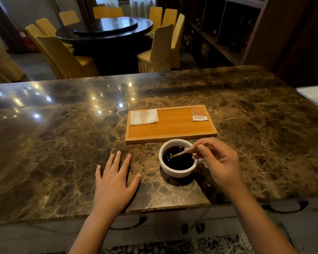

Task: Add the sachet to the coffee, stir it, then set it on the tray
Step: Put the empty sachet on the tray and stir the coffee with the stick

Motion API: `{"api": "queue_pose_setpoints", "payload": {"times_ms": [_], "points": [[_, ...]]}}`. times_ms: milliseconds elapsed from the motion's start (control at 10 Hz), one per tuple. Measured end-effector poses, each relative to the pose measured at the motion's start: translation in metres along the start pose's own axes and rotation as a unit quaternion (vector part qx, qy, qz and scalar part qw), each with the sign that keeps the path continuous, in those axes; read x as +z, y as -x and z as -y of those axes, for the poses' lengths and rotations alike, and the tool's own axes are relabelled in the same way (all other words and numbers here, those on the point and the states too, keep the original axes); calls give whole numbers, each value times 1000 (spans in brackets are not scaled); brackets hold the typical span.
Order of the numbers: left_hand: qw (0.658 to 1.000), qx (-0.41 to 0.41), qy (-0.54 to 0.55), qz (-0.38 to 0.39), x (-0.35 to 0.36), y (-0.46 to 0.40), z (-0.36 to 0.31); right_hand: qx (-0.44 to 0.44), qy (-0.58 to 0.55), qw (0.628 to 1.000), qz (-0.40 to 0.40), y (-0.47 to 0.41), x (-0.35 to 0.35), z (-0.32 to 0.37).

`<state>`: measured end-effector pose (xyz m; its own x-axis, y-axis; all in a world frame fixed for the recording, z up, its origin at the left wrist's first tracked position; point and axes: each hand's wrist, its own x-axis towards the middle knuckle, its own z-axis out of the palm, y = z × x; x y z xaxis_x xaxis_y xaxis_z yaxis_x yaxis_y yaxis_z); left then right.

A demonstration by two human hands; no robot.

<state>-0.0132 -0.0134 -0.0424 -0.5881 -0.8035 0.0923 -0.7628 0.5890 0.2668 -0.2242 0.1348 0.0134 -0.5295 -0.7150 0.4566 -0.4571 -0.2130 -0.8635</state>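
While our left hand (114,177) lies spread flat on the surface (62,143), our right hand (218,162) pinches a stirrer (184,152). Its tip dips into the cup (176,158) between both hands.

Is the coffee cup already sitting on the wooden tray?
No, the cup stands on the marble counter just in front of the tray, while the right hand holds a stir stick in it.
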Motion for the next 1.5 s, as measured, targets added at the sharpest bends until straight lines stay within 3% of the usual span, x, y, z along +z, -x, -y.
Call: {"api": "queue_pose_setpoints", "payload": {"times_ms": [100, 300, 400, 600, 700, 1000, 1100, 1500], "points": [[1000, 0, 0, 3, -1, 0, -1, -61, 117, 991, 5, 0, -7, 4], [1000, 0, -1, 3, -1, 0, -1, -84, 188, 978, 29, 2, -17, 15], [1000, -1, -5, 5, 0, -1, -1, -50, 152, 987, 18, 4, -17, 19], [1000, 0, -6, 4, -1, 0, -1, 30, -39, 999, -1, 6, -3, 8], [1000, 0, -4, 2, 0, 0, -1, 41, -63, 997, -23, 6, 3, 3], [1000, 3, -1, 0, 0, 0, 0, -100, 169, 981, -6, 8, -9, 8], [1000, 3, -1, 0, 0, 0, -1, -93, 176, 980, -1, 9, -10, 12], [1000, -2, -3, 1, -1, 0, -1, 9, -45, 998, -29, 11, 6, 6]]}}
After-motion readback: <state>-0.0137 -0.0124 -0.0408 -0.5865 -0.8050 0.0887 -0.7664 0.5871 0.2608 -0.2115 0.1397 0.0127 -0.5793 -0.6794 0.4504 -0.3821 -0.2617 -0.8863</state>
